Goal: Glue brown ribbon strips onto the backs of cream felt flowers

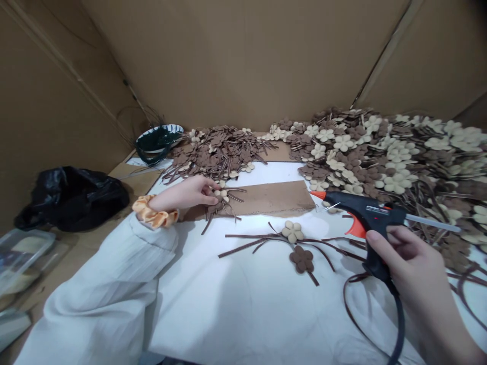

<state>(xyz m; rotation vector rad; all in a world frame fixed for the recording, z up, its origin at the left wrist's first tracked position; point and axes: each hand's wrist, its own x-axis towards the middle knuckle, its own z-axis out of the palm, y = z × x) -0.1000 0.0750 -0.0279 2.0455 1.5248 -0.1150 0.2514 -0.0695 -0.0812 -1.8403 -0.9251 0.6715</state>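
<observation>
My right hand is wrapped round the grip of a black and orange hot glue gun, its orange nozzle pointing left over the end of a cardboard strip. A clear glue stick sticks out of its back. With bent fingers, my left hand pinches felt flowers with brown strips at the left part of the cardboard; the fingertips are partly hidden. Between my hands, on the white surface, lie a cream felt flower and a brown felt flower, with thin brown strips about them.
A large heap of cream and brown flowers fills the right and back. Flowers with strips lie piled behind my left hand. A bowl of dark material, a black plastic bag and a clear container stand left. Cardboard walls enclose the table.
</observation>
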